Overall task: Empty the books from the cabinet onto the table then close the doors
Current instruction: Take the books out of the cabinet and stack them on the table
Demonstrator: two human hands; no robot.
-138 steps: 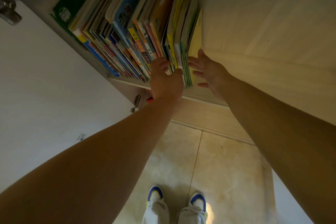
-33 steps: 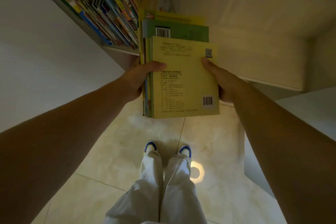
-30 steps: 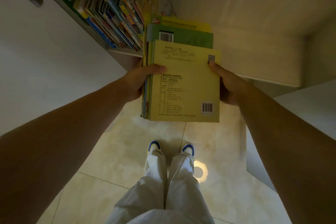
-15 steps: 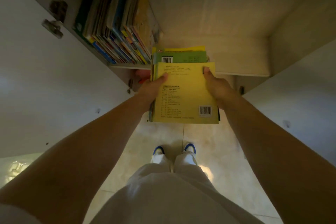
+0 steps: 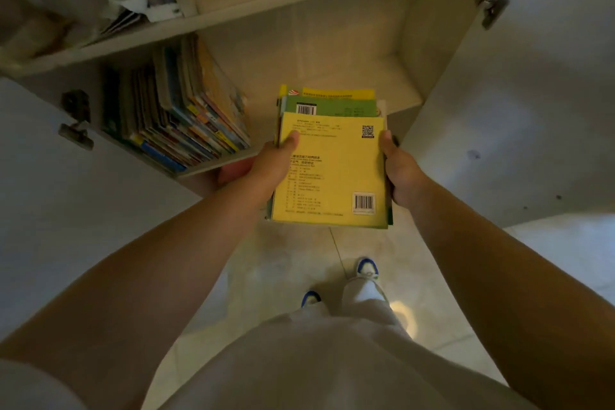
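I hold a flat stack of books (image 5: 332, 170) in front of the open cabinet, a yellow back cover with a barcode on top and green and yellow covers showing behind it. My left hand (image 5: 266, 170) grips the stack's left edge, thumb on the cover. My right hand (image 5: 399, 173) grips its right edge. A row of upright books (image 5: 179, 113) still stands on the left of the cabinet shelf (image 5: 376, 90); the shelf's right part is bare.
The cabinet's left door (image 5: 66, 210) and right door (image 5: 532, 93) stand open on either side of me. An upper shelf (image 5: 213, 20) holds crumpled bags and papers. Tiled floor (image 5: 382, 253) and my shoes are below.
I have drawn the stack out of the cabinet and stepped back; the view has widened, so both doors and the upper shelf now show.
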